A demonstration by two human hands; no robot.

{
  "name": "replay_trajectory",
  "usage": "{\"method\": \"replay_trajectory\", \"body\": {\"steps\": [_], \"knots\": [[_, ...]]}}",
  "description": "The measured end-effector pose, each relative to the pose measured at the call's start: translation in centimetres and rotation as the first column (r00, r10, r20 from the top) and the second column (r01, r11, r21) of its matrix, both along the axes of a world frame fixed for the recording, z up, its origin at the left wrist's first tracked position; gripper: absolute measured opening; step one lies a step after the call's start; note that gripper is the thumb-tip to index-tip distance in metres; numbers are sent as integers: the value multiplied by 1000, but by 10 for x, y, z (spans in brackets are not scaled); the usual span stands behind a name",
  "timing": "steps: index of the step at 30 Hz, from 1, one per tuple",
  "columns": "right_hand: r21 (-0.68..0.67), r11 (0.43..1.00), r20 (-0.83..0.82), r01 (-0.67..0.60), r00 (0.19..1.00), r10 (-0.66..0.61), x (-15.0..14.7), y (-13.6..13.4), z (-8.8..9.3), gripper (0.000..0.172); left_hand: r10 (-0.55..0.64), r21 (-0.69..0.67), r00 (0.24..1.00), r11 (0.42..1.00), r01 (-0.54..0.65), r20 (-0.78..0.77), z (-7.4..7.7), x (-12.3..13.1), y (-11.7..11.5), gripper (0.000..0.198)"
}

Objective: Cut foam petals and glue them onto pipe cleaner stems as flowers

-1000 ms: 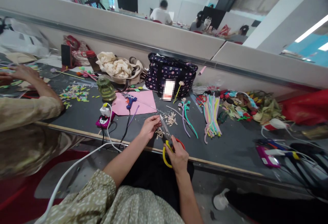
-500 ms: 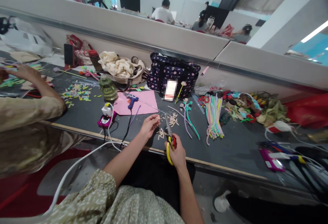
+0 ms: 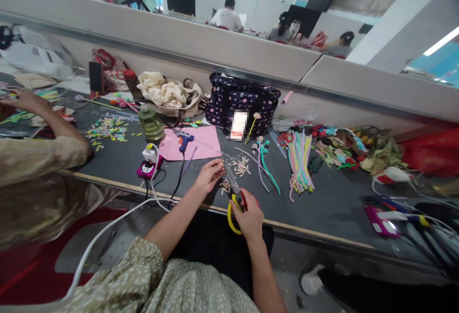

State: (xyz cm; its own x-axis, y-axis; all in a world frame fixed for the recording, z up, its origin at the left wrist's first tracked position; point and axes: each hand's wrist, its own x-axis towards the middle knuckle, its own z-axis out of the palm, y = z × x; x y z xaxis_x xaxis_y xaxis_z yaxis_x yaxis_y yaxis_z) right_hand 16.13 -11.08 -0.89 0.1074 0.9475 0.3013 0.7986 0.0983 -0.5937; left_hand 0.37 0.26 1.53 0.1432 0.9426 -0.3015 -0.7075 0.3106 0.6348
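Observation:
My right hand (image 3: 248, 217) grips yellow and red handled scissors (image 3: 234, 193) near the table's front edge, blades pointing up toward my left hand. My left hand (image 3: 209, 174) is pinched on a small thin piece that I cannot make out, held at the scissor blades. Small tan cut bits (image 3: 241, 166) lie scattered on the dark table (image 3: 322, 203) just beyond both hands.
A pink sheet (image 3: 201, 143) with a blue glue gun (image 3: 183, 140), a power strip (image 3: 147, 166), pipe cleaners (image 3: 299, 160), a dotted bag (image 3: 242, 102) and craft clutter (image 3: 344, 148) lie around. Another person's arm (image 3: 43, 126) rests at left.
The scissors shut half a second ago and have opened again, tilted left. My left hand stays pinched near the blades.

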Motion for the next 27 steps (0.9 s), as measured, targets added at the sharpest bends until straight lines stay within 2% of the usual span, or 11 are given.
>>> {"method": "replay_trajectory", "body": {"steps": [7,13,16,22,27], "knots": [[37,999,83,11,996,-14,1,-1,0,51,-20,30,1000,999,21,-22,2,-4,-2,25],[21,1000,-36,-13,999,14,1,-3,0,51,-50,17,999,999,51,-17,1,-6,-2,23],[55,998,-73,-25,997,29,1,-5,-2,49,-49,-5,999,999,49,-2,3,-5,-2,21],[116,991,14,-70,998,69,2,-7,-7,50,-41,-39,999,998,41,5,6,-4,-3,19],[137,987,65,-89,995,80,1,-6,-9,51,-34,-13,999,999,34,-12,6,-3,-4,21]]}}
